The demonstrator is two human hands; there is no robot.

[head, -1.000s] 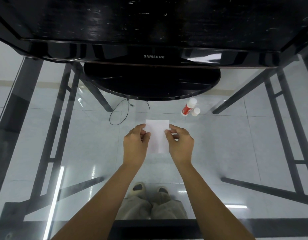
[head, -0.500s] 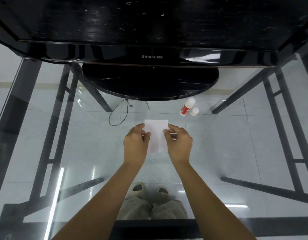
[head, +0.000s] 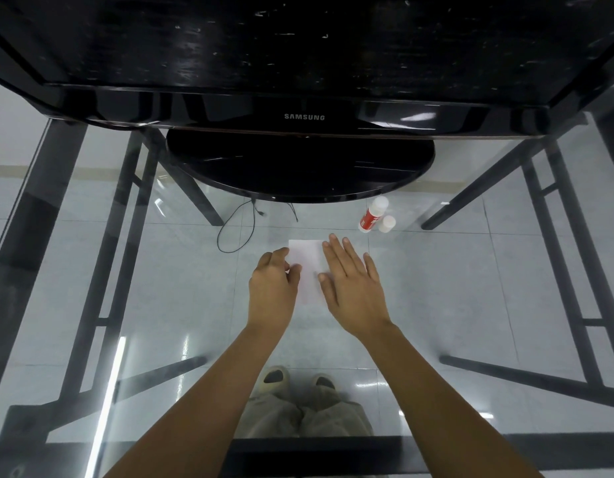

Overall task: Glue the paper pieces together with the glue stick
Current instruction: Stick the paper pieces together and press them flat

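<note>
White paper (head: 307, 262) lies flat on the glass table (head: 453, 288), between my two hands. My left hand (head: 272, 288) has its fingers curled and pinches the paper's left edge with thumb and fingertips. My right hand (head: 353, 288) is flat with fingers spread, palm down over the paper's right side. A red and white glue stick (head: 371, 219) stands behind and to the right of the paper, with its white cap (head: 387, 224) beside it. I cannot tell separate paper pieces apart.
A black Samsung monitor (head: 303, 63) on a round black base (head: 298, 167) stands just behind the paper. The table top is see-through glass on black metal legs (head: 102, 257). A black cable (head: 236, 229) shows below the glass.
My right hand let go of the paper's right edge and opened flat, fingers spread over the paper. My left hand stays on the left edge.
</note>
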